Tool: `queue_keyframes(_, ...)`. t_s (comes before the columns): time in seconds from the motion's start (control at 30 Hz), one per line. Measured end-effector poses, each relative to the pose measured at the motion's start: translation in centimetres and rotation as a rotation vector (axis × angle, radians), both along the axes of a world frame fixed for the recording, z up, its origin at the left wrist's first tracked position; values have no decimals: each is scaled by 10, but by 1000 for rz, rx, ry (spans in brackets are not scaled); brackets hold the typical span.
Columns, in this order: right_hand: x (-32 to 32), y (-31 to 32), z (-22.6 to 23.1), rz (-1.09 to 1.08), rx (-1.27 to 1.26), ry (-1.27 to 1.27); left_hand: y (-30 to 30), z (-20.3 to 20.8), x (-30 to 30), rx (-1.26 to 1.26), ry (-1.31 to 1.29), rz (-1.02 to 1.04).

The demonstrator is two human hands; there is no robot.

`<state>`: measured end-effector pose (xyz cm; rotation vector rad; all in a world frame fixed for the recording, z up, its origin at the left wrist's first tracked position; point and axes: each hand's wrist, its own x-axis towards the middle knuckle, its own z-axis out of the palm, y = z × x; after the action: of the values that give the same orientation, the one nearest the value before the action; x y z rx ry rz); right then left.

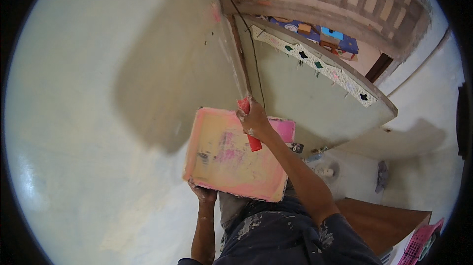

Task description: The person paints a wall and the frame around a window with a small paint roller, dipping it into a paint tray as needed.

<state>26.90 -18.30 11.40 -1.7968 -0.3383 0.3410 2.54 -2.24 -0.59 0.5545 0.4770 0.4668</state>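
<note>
A: Item 1, tray?
B: 1 shallow square tray (212, 132), pink and cream, at the middle, in front of the body. Contents: thin smears, magenta and grey; no deep fill visible.

A: Item 2, hands?
B: 2. Left hand (204, 192): gripping the tray's near left corner. Right hand (255, 118): closed around 1 red handle (254, 142), over the tray's far right part; the tool's working end cannot be told.

A: Item 3, coverage?
B: Left wall (74, 117): pale, cloudy, apparently coated across most of its face. I judge the wall coating partway along.

A: Outstanding?
B: Probably the far corner: 1 bare-looking brown strip (239, 53), with 1 pink smear (216, 13) to its left. Far right, 1 slatted frame (325, 1), brown and dusty, looks unfinished. Whether either is due for coating, cannot tell.

A: Finished pieces?
B: 1 white trim (334, 74) with dark cut-outs, fixed along the far right ledge, seemingly in place; final finish unclear.
</note>
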Motion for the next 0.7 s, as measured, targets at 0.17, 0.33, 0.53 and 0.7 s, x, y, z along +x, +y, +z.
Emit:
queue_keyframes(0.17,-67,-21,-2,29,-76,-97,-14,23,4,-15,30,22)
queue_keyframes(0.33,-133,-33,6,109,-107,16,-5,13,2,-14,17,12)
queue_keyframes(0.53,-60,-14,-4,11,-63,-11,-9,15,4,-35,-66,-53)
queue_keyframes(0.7,-137,-39,-1,116,-67,-23,-9,18,1,17,56,10)
